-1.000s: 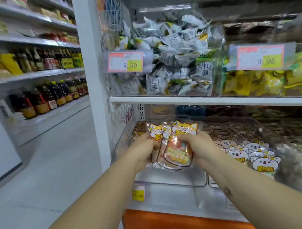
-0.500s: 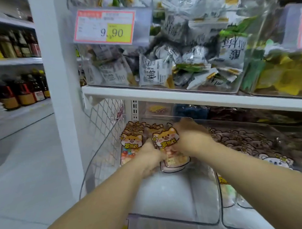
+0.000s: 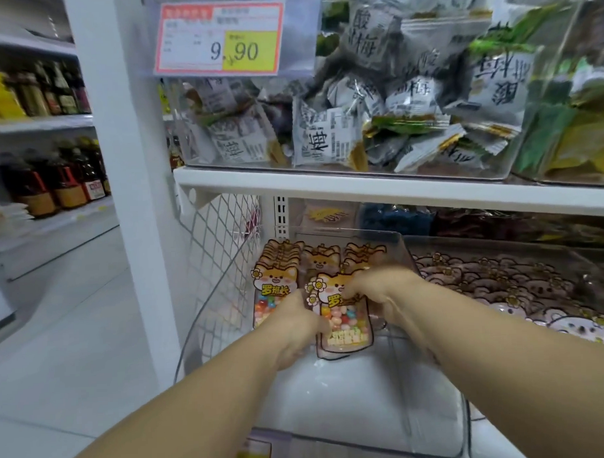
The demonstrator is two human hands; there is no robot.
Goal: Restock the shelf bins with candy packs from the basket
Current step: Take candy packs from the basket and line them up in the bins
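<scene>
Both hands are deep inside a clear plastic bin (image 3: 347, 395) on the lower shelf. The left hand (image 3: 295, 326) curls round the left edge of a small bundle of candy packs (image 3: 345, 320). The right hand (image 3: 381, 293) grips their upper right corner, its fingers bent over the top. The packs show a cartoon fox face above a window of coloured sweets.

A second ago the hands held this bundle up in front of the bin, near its front edge. Now the bundle stands upright far back, just in front of the rows of matching packs (image 3: 278, 274) at the far end. The view has also drawn closer and lower. This batch looks nearly placed, though neither hand has let go. The near half of the bin is bare, so plenty remains to fill.

The basket is out of sight. The right fingertips hide behind the packs, and the number of packs in the bundle is hard to tell. The bin to the right (image 3: 500, 252) is cut off by the edge. The shelf above (image 3: 360, 187) hides the far back.
</scene>
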